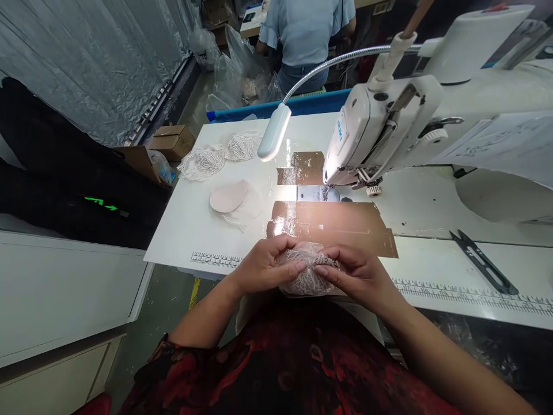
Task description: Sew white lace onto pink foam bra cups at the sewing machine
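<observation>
Pinching a lace piece (311,283) with left hand (259,266) and right hand (363,278), right by the near edge of the worktable (177,236)! Looking partway along: lace cups (205,161) near far left corner, plain pad (228,197) apparently unsewn.

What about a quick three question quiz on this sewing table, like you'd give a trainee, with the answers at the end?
1. Multiple choice: what do the left hand and right hand hold between them?
A) a cardboard box
B) a lacy piece
C) a spool of thread

2. True or false: the black snips lie to the right of the large brown sheet.

3. Fill in the blank: the smooth oval pad lies on the white table, to the ____ of that brown sheet.

Key: 1. B; 2. true; 3. left
</observation>
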Tool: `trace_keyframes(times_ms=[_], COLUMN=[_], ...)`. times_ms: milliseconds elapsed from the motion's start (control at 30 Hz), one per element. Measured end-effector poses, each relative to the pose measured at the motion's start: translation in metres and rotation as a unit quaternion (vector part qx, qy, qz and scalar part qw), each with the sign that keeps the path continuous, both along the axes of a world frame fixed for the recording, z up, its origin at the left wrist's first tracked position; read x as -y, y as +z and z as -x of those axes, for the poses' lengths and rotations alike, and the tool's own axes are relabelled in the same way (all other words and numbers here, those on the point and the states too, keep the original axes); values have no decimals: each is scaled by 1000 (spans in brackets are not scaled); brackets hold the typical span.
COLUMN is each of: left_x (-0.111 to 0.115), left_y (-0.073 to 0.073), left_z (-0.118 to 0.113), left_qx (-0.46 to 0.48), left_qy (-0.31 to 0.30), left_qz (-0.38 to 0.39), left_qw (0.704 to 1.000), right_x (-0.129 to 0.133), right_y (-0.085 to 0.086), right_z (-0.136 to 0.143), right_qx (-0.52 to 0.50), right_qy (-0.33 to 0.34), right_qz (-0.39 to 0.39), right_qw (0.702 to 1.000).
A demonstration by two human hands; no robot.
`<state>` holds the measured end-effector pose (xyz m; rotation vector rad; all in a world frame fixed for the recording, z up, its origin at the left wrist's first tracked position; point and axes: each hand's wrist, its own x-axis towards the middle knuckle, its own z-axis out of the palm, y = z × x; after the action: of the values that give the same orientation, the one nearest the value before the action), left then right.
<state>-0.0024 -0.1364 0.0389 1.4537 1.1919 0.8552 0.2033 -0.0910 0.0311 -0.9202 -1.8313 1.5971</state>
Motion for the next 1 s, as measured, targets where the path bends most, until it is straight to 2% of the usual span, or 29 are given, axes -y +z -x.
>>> trace_keyframes(times_ms=[100,200,400,667,767,900,1000], left_x=[-1,-3,-7,-15,-17,-19,-20], left_y=[-5,-5,-2,-7,-10,-11,-11], left_z=[-1,-1,-3,-11,-13,-15,-14], left_qx=[41,39,43,76,69,75,123], left_qy=[-9,-17,-32,-11,0,2,-15], left_qz=[29,27,40,62,52,47,89], left_qw=[999,999,998,995,996,996,988], right_x=[-2,-2,-2,-1,-6,-16,-21], right_y=[-1,0,1,0,-2,-8,-10], right_z=[1,4,7,5,2,-2,-5], right_qx=[5,11,13,41,49,36,-2], right_qy=[-29,-74,-90,-104,-93,-59,-23], right_qz=[-53,-110,-105,-129,-103,24,90], right_qw=[998,991,990,985,989,997,996])
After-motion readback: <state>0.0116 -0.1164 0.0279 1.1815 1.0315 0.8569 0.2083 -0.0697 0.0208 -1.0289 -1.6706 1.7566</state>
